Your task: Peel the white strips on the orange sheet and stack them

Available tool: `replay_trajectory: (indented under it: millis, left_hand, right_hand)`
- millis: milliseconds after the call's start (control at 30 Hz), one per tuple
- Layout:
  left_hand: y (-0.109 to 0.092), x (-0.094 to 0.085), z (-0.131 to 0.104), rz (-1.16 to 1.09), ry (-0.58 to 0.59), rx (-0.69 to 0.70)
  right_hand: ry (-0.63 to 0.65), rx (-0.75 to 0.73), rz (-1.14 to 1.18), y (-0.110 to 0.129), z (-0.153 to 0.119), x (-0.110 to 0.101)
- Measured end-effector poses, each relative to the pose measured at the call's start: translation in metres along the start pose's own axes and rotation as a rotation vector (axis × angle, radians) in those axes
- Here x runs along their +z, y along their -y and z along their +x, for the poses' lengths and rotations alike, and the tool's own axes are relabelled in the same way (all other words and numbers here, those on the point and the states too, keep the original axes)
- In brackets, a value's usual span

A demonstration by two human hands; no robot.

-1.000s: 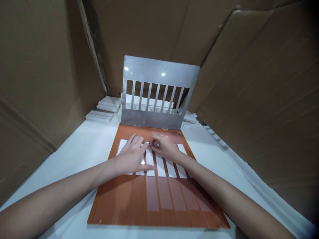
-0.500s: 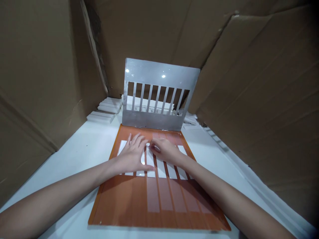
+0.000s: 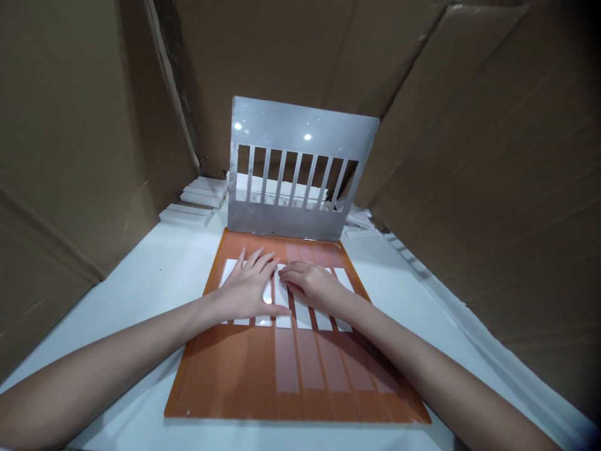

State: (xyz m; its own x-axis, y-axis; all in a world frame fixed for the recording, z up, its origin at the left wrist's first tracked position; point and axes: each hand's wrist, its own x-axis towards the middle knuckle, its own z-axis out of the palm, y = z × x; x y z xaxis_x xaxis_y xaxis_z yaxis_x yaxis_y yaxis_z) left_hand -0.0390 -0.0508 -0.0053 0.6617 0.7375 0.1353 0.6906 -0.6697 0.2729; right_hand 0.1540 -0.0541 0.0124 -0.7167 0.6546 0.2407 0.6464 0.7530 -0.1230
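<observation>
An orange board (image 3: 235, 369) lies flat on a white table (image 3: 159, 275). White strips (image 3: 342, 282) lie side by side in a row across the far half of the board. The left hand (image 3: 246, 291) lies flat on the strips, fingers spread and palm down; it holds nothing. The right hand (image 3: 312, 285) rests just beside it, touching the strips too. Its fingers are curled in and point at the left hand. I cannot tell if they pinch a strip. The two hands almost touch in the middle of the row.

A metal plate (image 3: 300, 134) with slots stands up at the far edge of the board. Stacks of white pieces (image 3: 188, 214) lie on the table to the left, behind it. Brown cardboard walls (image 3: 493, 156) stand all around the table.
</observation>
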Motion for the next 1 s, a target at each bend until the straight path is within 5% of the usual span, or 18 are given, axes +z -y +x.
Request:
replay_trajectory:
  millis: [533, 1000]
  left_hand:
    - [-0.003, -0.005, 0.001, -0.018, 0.109, 0.011]
    - [0.001, -0.001, 0.000, -0.018, 0.105, 0.031]
  right_hand:
    - [-0.041, -0.142, -0.073, 0.002, -0.009, 0.002]
    - [-0.026, -0.102, -0.064, 0.001, -0.012, 0.006]
